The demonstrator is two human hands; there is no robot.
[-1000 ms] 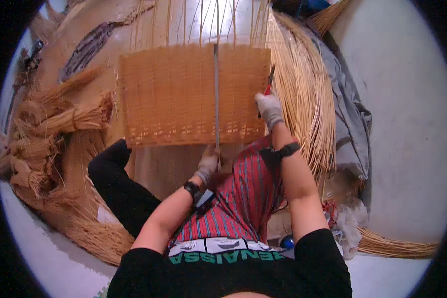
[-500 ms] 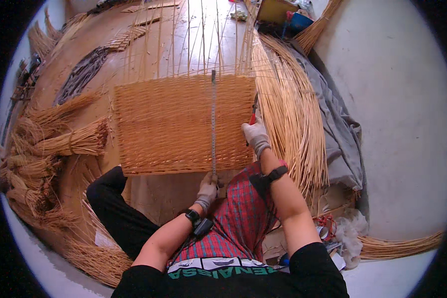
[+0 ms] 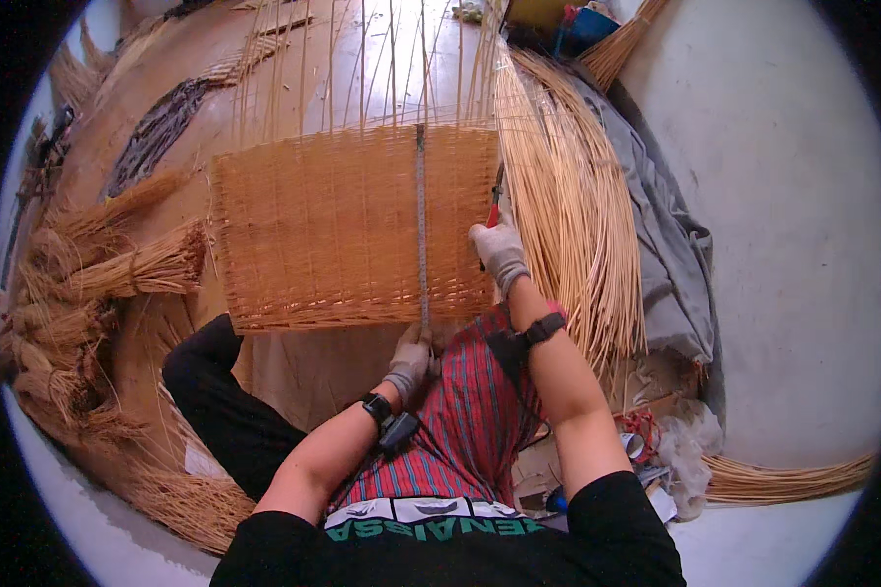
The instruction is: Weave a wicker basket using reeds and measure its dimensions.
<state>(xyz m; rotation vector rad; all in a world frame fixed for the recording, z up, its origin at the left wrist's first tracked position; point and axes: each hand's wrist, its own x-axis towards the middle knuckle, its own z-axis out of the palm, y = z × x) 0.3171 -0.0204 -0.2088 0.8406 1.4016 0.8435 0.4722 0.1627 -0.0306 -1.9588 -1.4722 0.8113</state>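
Note:
A flat woven wicker panel (image 3: 323,225) lies in front of me, with thin upright stakes (image 3: 362,68) standing out of its far edge. A metal tape measure (image 3: 422,215) runs straight across the panel from near edge to far edge. My left hand (image 3: 408,362), in a grey glove, pinches the tape's near end at the panel's lower edge. My right hand (image 3: 496,249), also gloved, rests at the panel's right edge and holds a red-handled tool (image 3: 494,201).
A thick bundle of pale willow rods (image 3: 568,196) lies right of the panel on a grey cloth (image 3: 666,245). Tied sheaves of straw (image 3: 117,264) are piled at the left. Small clutter (image 3: 656,450) sits by my right knee. More rods (image 3: 783,479) lie on the pale floor.
The panel has slid lower and nearer in view as my head moved. Both hands keep their hold on the tape and the tool.

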